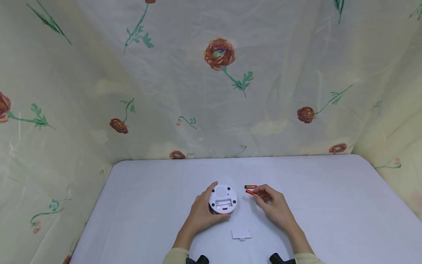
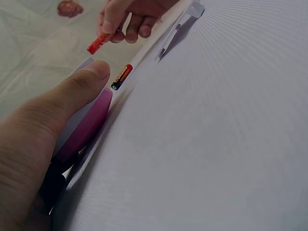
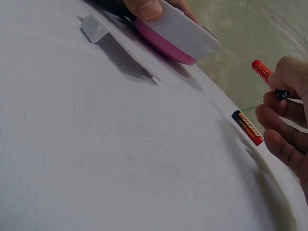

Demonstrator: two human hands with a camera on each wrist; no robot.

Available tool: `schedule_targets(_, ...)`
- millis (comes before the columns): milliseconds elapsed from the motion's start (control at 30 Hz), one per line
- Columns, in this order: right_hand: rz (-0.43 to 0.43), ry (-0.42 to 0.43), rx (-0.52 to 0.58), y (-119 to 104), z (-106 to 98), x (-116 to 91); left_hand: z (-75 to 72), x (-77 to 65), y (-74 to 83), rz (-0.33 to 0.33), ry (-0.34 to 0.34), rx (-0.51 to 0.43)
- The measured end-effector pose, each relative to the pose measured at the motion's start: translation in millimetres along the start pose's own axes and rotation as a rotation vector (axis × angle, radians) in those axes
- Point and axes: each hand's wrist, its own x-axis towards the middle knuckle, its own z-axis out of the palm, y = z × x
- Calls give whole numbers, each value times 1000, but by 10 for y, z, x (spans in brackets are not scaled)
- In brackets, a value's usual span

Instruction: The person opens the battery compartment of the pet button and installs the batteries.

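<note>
Near the middle of the table my left hand (image 1: pixel 201 212) grips a round white device (image 1: pixel 221 192) by its left edge, thumb and fingers spread around it. Its underside faces up, showing small holes, dark feet and an uncovered battery compartment (image 1: pixel 224 202). A pink band (image 2: pixel 86 127) runs along its side in the left wrist view. My right hand (image 1: pixel 275 207) pinches a red battery (image 3: pixel 261 71) between thumb and fingers, to the right of the device. A second battery (image 3: pixel 248 128), red and black, lies on the table just beyond that hand.
A white battery cover (image 1: pixel 241 234) with a small tab lies on the table nearer to me, between the forearms. White cloth covers the table (image 1: pixel 148 205). Flower-patterned curtains (image 1: pixel 263 110) hang behind it and at both sides.
</note>
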Motion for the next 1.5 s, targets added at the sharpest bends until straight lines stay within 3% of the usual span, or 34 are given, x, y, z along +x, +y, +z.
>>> schedule_targets(600,-94,-73,27,-238,79,0,-5,14,10,12,0,-2)
schedule_targets(900,-147,-62,17,-45,215,-4,-2,7,8,21,5,4)
schedule_targets(1167,-244,-83,16,-298,206,-16,-6,0,2,21,0,3)
schedule_targets(1500,-266,-98,-16,-75,346,20,-6,5,-9,28,7,8)
